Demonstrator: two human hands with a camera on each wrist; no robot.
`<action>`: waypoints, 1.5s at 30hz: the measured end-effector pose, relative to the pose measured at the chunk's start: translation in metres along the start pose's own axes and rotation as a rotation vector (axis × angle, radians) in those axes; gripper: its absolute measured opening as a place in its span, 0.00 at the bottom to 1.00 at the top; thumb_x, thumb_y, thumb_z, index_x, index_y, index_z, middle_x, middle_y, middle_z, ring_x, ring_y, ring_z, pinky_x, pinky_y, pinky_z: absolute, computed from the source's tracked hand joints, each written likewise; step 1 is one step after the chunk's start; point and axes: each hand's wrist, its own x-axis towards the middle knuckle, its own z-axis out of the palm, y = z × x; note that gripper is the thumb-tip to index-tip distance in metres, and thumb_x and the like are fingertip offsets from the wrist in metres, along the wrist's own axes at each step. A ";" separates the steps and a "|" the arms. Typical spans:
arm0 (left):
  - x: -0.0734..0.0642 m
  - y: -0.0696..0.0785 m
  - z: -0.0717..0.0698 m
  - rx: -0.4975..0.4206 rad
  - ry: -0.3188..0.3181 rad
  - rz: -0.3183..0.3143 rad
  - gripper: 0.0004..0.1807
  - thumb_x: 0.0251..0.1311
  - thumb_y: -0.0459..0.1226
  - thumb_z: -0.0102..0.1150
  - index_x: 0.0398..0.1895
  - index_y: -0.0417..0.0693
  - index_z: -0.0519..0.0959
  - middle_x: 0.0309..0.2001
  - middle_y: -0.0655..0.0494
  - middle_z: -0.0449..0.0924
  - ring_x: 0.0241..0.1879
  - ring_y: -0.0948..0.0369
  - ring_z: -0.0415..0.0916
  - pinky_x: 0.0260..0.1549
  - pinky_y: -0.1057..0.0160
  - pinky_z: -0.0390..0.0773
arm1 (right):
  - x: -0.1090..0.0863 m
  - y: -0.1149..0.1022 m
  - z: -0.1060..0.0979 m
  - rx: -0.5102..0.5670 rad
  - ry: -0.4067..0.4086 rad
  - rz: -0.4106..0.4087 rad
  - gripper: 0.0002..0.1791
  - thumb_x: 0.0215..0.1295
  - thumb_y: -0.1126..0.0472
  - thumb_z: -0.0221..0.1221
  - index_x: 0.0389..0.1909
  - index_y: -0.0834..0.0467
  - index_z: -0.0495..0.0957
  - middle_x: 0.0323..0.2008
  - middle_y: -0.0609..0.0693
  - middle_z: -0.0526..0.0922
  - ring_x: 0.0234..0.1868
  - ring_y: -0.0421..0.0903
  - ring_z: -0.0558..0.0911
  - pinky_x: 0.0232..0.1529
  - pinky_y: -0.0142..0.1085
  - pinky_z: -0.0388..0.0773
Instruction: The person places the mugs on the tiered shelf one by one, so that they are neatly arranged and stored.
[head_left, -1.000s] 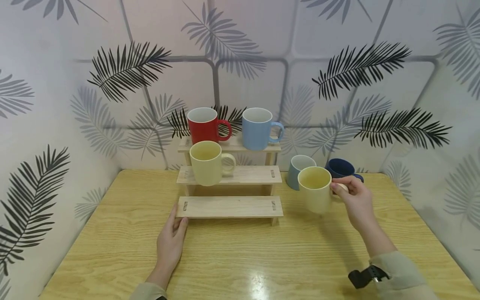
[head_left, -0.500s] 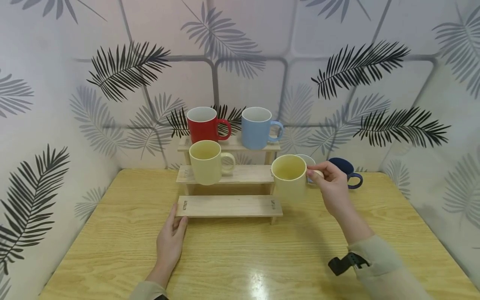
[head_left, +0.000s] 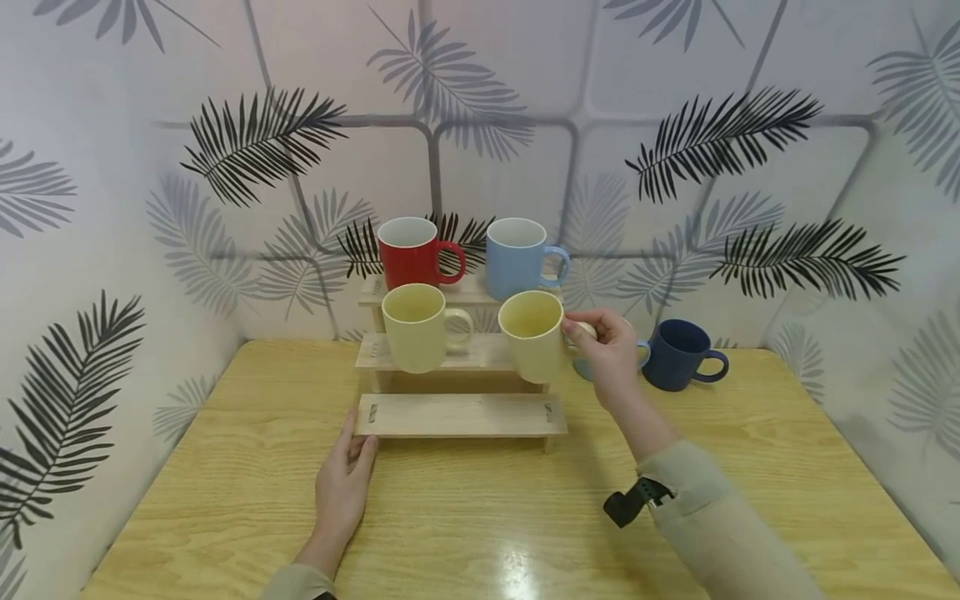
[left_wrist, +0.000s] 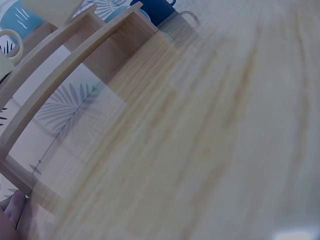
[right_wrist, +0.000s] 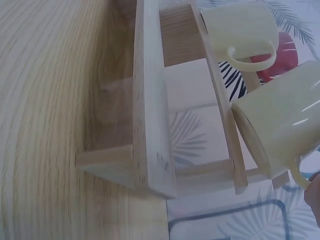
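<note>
- Three o'clock on the wooden rack (head_left: 461, 414): the right hand (head_left: 611, 354) pinches a tilted yellow mug (head_left: 531, 337) by its handle, at the middle shelf's right end; base contact is unclear.
- Nine o'clock: a second yellow mug (head_left: 415, 329) stands, a gap between the two.
- Seven o'clock: the left hand's (head_left: 343, 487) thumb and fingers grip the rack's lower left edge.
- Six o'clock: the table (head_left: 450, 517) extends beyond the rack's front edge.

Glare spots the table (head_left: 442, 517); wrist views look hazy.
</note>
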 end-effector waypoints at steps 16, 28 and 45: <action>-0.001 0.000 0.000 -0.005 0.020 0.012 0.35 0.69 0.53 0.48 0.75 0.54 0.53 0.57 0.41 0.76 0.53 0.50 0.77 0.51 0.53 0.76 | 0.013 0.016 0.030 0.079 0.060 0.071 0.06 0.57 0.67 0.67 0.30 0.53 0.82 0.31 0.44 0.83 0.33 0.38 0.78 0.36 0.26 0.75; 0.000 0.000 0.001 -0.001 0.014 0.006 0.36 0.69 0.54 0.47 0.75 0.54 0.52 0.59 0.38 0.72 0.56 0.49 0.74 0.53 0.55 0.75 | 0.010 0.028 0.025 0.163 0.063 0.038 0.05 0.61 0.70 0.62 0.34 0.68 0.78 0.32 0.46 0.82 0.36 0.39 0.78 0.39 0.27 0.75; 0.000 -0.001 0.001 0.006 0.019 0.006 0.35 0.69 0.52 0.47 0.75 0.54 0.52 0.57 0.39 0.74 0.53 0.49 0.76 0.51 0.53 0.77 | 0.011 0.031 -0.019 -0.211 -0.146 0.134 0.25 0.74 0.53 0.49 0.62 0.66 0.65 0.49 0.53 0.73 0.52 0.51 0.72 0.56 0.43 0.68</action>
